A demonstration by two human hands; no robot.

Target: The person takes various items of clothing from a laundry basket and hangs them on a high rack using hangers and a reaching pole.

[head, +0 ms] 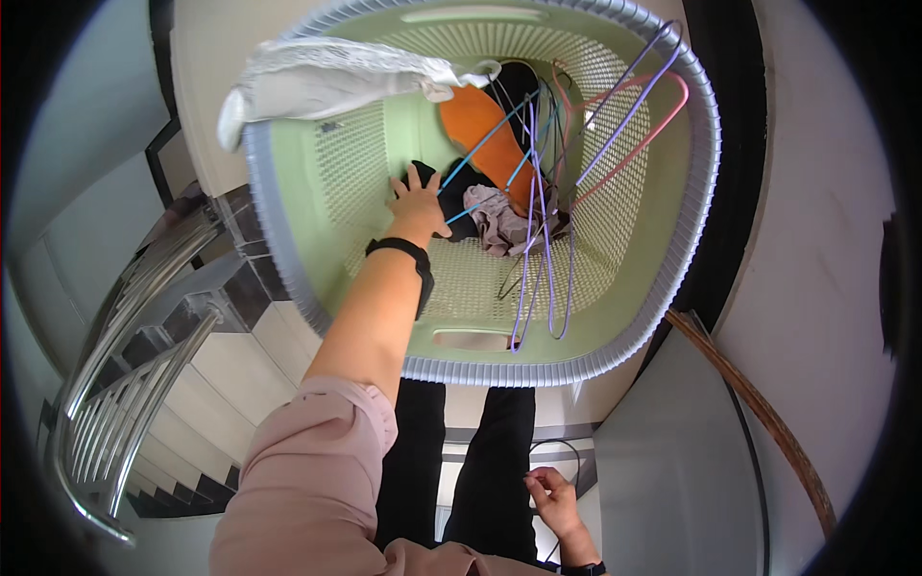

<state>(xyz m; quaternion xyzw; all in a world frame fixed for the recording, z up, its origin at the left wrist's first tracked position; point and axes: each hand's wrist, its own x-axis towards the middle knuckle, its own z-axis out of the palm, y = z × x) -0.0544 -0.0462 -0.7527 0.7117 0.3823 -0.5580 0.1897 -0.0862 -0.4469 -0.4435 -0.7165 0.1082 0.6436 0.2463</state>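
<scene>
My left hand (418, 209) reaches down into a green plastic laundry basket (288, 216) with a grey ribbed rim. Its fingers are spread over black cloth (464, 198) and hold nothing; whether they touch the cloth is hard to tell. Beside it lie a crumpled pinkish-grey cloth (497, 219) and an orange shoe insole (479, 122). Purple hangers (533, 216), a blue hanger (481, 144) and a pink hanger (641, 140) lean in the basket. By my thigh, my right hand (556, 504) pinches a thin dark wire (565, 443), partly hidden by the hand.
White cloth (317, 79) hangs over the basket's upper-left rim. A stairway (216, 389) with a shiny metal railing (162, 403) descends at left. On the right are a grey panel (670, 461), a brown wooden strip (756, 403) and a pale wall (814, 180).
</scene>
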